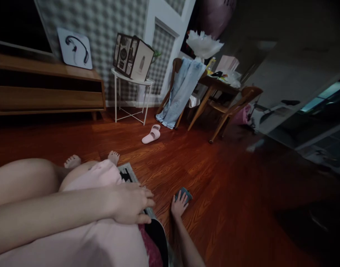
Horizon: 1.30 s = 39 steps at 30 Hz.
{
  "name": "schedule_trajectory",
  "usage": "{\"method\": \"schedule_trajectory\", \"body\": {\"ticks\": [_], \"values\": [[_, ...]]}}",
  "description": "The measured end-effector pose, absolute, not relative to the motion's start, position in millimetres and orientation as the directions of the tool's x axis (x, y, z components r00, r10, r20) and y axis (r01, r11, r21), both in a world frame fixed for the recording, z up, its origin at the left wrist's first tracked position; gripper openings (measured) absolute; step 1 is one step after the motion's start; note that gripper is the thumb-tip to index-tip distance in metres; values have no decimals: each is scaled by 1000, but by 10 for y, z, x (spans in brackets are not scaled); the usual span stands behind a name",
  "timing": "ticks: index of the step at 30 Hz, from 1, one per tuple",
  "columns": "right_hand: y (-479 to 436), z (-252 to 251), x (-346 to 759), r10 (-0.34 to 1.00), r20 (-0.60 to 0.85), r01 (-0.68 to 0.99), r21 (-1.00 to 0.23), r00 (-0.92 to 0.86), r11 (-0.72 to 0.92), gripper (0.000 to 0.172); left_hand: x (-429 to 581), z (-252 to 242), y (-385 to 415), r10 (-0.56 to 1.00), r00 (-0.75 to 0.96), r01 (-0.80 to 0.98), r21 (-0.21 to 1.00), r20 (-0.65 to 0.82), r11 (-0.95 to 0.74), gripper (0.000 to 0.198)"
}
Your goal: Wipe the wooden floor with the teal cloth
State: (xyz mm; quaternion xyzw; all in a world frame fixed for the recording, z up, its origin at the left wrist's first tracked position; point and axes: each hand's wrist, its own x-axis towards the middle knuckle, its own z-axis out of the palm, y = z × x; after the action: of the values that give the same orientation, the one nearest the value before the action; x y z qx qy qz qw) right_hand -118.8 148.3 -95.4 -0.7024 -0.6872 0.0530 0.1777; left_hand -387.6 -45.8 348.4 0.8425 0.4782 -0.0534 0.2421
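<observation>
My left hand (133, 203) rests palm down at the edge of the pink clothing (103, 241) over my lap, its fingers loosely apart and holding nothing visible. At the end of my outstretched right arm, my right hand (180, 205) lies on a small teal object (187, 193) on the wooden floor (214, 185). The fingers of that hand are spread across its top, and the palm side is hidden. What the teal object is, I cannot tell.
A grey and black patterned mat (129, 171) shows beside my legs. Farther off are a pink slipper (151, 135), a white side table (131, 79) bearing a box (133, 57), a wooden cabinet (47, 97), and a chair (236, 104) by a cluttered dining table (204, 79).
</observation>
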Motion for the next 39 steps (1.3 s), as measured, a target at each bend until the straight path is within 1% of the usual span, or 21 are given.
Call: {"method": "schedule_trajectory", "body": {"ticks": [1, 3, 5, 7, 8, 10, 12, 14, 16, 18, 20, 21, 23, 25, 26, 28, 31, 33, 36, 37, 39], "values": [[1427, -981, -1319, 983, 181, 945, -318, -17, 75, 69, -3873, 3490, -456, 779, 538, 831, 355, -321, -428, 49], [1267, -1023, -1527, 960, 188, 924, -283, -209, 257, 65, -3869, 3498, -456, 782, 535, 833, 352, -320, -427, 47], [1080, -1029, -1618, 888, 176, 859, -230, -425, 457, 61, -3870, 3498, -461, 789, 535, 831, 355, -303, -427, 47], [911, -985, -1562, 782, 154, 759, -188, -603, 623, 59, -3875, 3492, -470, 793, 538, 826, 365, -284, -430, 46], [846, -945, -1481, 733, 142, 712, -175, -665, 680, 59, -3879, 3491, -475, 794, 539, 825, 368, -281, -430, 47], [771, -847, -1238, 673, 118, 656, -158, -730, 738, 58, -3887, 3497, -486, 793, 535, 829, 364, -293, -425, 47], [779, -757, -940, 680, 98, 666, -144, -726, 732, 58, -3895, 3512, -497, 790, 531, 833, 363, -308, -419, 46], [864, -707, -666, 755, 86, 745, -127, -650, 655, 57, -3902, 3525, -505, 790, 527, 834, 370, -313, -409, 46], [1006, -703, -484, 869, 87, 861, -120, -486, 494, 56, -3906, 3525, -508, 791, 522, 836, 375, -319, -400, 47], [1175, -734, -436, 959, 94, 950, -140, -268, 279, 58, -3906, 3513, -505, 790, 520, 839, 369, -325, -400, 47], [1332, -779, -523, 991, 110, 977, -189, -74, 94, 62, -3901, 3497, -494, 789, 523, 837, 369, -323, -404, 47], [1392, -802, -610, 993, 120, 975, -219, -6, 32, 63, -3896, 3490, -486, 789, 525, 835, 371, -319, -406, 47], [1453, -839, -840, 989, 139, 962, -273, 59, -19, 66, -3887, 3483, -471, 789, 529, 832, 376, -312, -409, 47], [1420, -861, -1106, 989, 148, 955, -294, 13, 32, 67, -3879, 3482, -461, 788, 534, 829, 374, -308, -416, 48], [1368, -865, -1234, 988, 149, 953, -288, -50, 92, 66, -3875, 3483, -460, 786, 537, 828, 372, -308, -420, 48], [1212, -860, -1447, 962, 145, 930, -256, -231, 262, 63, -3870, 3487, -461, 784, 539, 827, 368, -307, -424, 48], [932, -820, -1560, 851, 125, 827, -202, -510, 525, 58, -3868, 3497, -469, 793, 531, 830, 369, -298, -418, 47], [787, -778, -1455, 766, 103, 746, -179, -634, 642, 56, -3871, 3504, -474, 795, 533, 828, 374, -291, -418, 46], [712, -718, -1082, 715, 70, 700, -157, -696, 697, 56, -3881, 3510, -482, 782, 545, 822, 377, -301, -427, 46], [732, -704, -934, 729, 62, 716, -150, -681, 682, 56, -3885, 3510, -484, 780, 547, 821, 376, -304, -429, 46], [829, -691, -667, 801, 55, 790, -139, -596, 597, 56, -3890, 3506, -487, 782, 543, 825, 370, -308, -427, 46]]}}
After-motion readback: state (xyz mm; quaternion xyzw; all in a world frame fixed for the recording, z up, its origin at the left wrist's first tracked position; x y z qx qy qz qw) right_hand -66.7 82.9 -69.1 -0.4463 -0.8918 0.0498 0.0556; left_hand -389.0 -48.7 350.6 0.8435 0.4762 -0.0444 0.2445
